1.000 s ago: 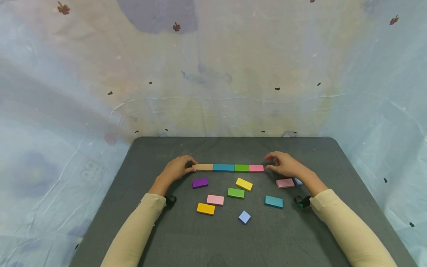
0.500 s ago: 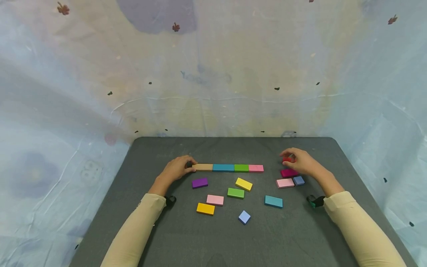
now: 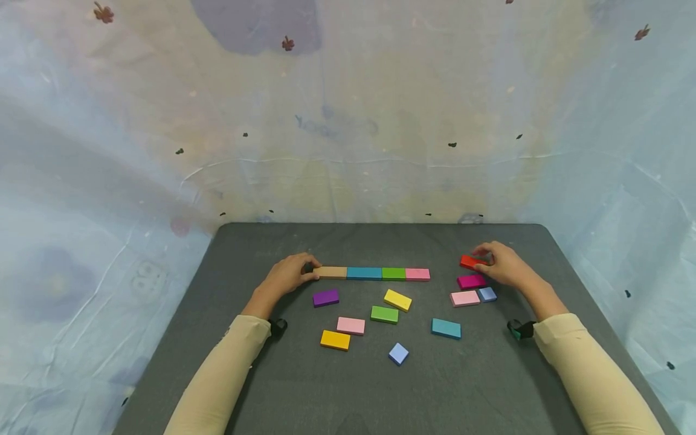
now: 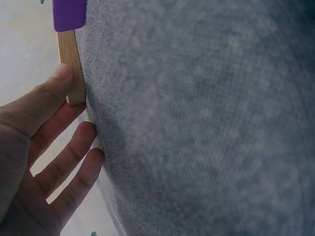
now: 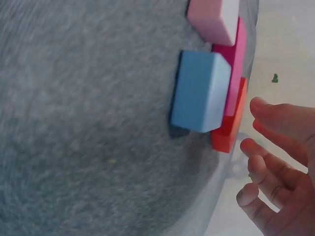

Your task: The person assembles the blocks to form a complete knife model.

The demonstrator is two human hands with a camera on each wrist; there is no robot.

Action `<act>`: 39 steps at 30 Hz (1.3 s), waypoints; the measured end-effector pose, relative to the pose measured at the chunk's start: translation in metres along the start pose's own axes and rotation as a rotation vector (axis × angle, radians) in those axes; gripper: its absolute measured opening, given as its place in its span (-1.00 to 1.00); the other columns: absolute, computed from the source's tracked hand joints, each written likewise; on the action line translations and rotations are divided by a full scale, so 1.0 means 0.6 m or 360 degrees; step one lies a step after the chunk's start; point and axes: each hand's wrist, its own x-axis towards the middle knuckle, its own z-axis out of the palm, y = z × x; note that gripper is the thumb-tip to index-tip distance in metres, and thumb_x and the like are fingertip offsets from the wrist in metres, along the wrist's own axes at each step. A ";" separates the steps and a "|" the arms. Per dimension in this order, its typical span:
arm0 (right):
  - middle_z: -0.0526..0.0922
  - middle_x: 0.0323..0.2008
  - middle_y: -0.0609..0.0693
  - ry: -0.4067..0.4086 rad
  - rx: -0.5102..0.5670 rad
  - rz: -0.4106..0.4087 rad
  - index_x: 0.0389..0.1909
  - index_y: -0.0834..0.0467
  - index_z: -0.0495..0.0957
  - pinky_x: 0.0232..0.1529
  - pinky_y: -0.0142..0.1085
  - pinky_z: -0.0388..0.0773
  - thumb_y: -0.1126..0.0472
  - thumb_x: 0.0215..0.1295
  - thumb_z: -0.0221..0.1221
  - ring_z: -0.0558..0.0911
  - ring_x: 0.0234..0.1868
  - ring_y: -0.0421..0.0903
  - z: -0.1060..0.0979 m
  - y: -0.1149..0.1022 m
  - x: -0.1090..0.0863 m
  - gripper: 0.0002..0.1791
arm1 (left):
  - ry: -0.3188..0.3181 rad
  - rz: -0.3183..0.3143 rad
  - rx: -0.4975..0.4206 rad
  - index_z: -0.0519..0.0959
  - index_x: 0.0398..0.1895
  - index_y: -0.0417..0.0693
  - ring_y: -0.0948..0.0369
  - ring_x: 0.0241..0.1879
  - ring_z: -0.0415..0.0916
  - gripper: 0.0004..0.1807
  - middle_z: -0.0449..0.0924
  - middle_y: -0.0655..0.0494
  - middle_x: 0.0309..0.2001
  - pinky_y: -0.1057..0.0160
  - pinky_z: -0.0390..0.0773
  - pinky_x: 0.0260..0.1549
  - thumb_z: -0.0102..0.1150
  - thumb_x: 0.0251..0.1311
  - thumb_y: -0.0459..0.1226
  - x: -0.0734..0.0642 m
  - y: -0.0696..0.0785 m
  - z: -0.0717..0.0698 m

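Note:
My left hand [image 3: 290,273] pinches the left end of a tan wooden block [image 3: 331,273] between thumb and finger; the left wrist view shows the thumb on the wooden block [image 4: 70,54]. End to end with it lie a blue block [image 3: 365,273], a green block [image 3: 394,274] and a pink block [image 3: 417,275], forming a straight row. My right hand [image 3: 502,264] is beside the right end of a red block [image 3: 471,261], fingers loosely bent. In the right wrist view the fingers appear apart from the red block [image 5: 225,138].
Near the right hand lie a magenta block [image 3: 471,282], a light pink block [image 3: 464,298] and a small light blue block [image 3: 486,294]. Several loose blocks, including a purple block [image 3: 326,298] and a teal block [image 3: 446,328], are spread on the dark grey table [image 3: 353,386].
My right hand has moved from the pink end of the row rightward to the red block, uncovering the red, magenta and light blue blocks. The left hand and the row have stayed still.

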 end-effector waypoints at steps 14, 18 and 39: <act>0.65 -0.01 0.37 -0.0036 -0.0046 0.0044 0.17 0.45 0.61 -0.24 -0.12 0.48 0.23 0.41 0.38 0.53 -0.23 0.06 0.007 0.018 -0.002 -0.55 | -0.0001 0.0001 -0.0004 0.75 0.18 0.14 0.10 -0.03 0.64 -0.66 0.72 0.08 0.14 -0.11 0.66 0.06 0.40 0.43 -0.03 0.001 0.004 -0.002; 0.65 -0.03 0.35 -0.0043 -0.0034 0.0053 0.17 0.46 0.61 -0.22 -0.12 0.50 0.23 0.42 0.37 0.53 -0.23 0.06 0.008 0.020 -0.002 -0.55 | 0.0001 -0.0003 -0.0004 0.75 0.18 0.15 0.10 -0.03 0.65 -0.66 0.72 0.09 0.14 -0.10 0.66 0.05 0.40 0.42 -0.03 0.001 0.004 -0.001; 0.61 -0.06 0.25 0.0007 0.0046 -0.0034 0.20 0.40 0.62 -0.33 -0.21 0.39 0.20 0.45 0.39 0.47 -0.29 -0.02 0.012 -0.004 0.004 -0.55 | 0.0004 0.0007 0.0001 0.75 0.17 0.14 0.12 -0.07 0.64 -0.66 0.73 0.08 0.13 -0.06 0.66 0.00 0.41 0.42 -0.04 -0.001 0.002 -0.002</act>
